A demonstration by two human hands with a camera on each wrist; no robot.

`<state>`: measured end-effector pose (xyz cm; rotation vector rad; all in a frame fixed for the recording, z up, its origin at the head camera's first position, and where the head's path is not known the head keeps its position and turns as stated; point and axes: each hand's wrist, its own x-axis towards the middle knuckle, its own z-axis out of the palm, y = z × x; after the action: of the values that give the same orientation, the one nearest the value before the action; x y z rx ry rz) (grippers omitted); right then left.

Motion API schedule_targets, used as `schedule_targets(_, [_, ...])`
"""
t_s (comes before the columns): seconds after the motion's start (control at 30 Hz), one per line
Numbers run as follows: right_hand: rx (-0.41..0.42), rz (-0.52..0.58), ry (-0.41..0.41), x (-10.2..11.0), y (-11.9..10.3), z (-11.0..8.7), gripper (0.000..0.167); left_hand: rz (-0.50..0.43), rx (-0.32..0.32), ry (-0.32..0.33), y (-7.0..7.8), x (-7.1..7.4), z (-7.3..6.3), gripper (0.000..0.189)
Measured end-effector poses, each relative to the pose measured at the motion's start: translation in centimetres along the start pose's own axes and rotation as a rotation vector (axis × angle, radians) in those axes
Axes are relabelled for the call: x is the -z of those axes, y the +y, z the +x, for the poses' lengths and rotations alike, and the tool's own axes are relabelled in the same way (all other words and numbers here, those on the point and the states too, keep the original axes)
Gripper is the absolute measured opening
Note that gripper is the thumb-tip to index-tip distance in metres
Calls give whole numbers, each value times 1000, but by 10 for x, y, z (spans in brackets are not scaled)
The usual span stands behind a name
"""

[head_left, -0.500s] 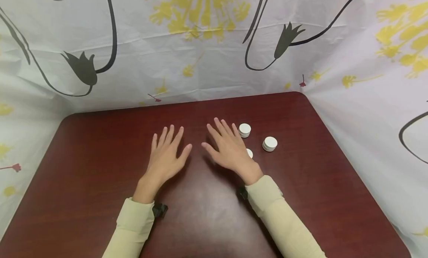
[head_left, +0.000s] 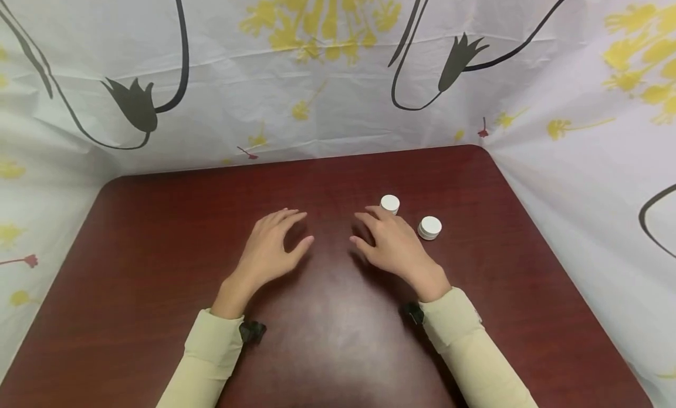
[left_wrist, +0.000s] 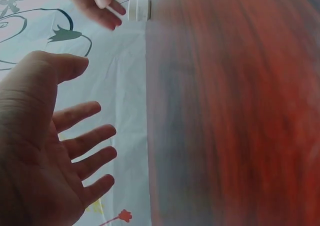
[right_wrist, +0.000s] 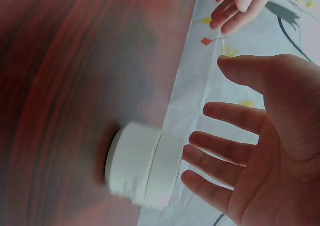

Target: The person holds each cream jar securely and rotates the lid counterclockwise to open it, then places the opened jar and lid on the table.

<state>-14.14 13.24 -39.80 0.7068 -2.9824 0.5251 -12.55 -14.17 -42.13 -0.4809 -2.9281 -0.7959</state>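
Two round, flat-topped white tubs [head_left: 430, 227] show beside the right hand [head_left: 397, 245], loosely spread like the left hand [head_left: 266, 249].

Wht sheet [head_left: 222, 108] w/ gry & yel flowers [head_left: 138, 110] hangs behind dk red-brn tbl [head_left: 158, 243] w/ rounded corners [head_left: 475, 154].

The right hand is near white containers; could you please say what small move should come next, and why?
Perhaps lower the right hand slightly toward the nearest white container: the hand holds nothing, and the right wrist view shows that container upright close to the relaxed fingers.
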Motion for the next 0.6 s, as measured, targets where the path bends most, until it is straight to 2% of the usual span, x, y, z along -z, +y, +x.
schedule_targets(0.33, [-25, 12, -21, 8, 12, -18, 45, -94, 21, -24, -7, 1, -4, 59])
schedule_targets(0.6, [-71, -9, -39, 15, 14, -25, 36, -92, 17, -29, -12, -1, -4, 59])
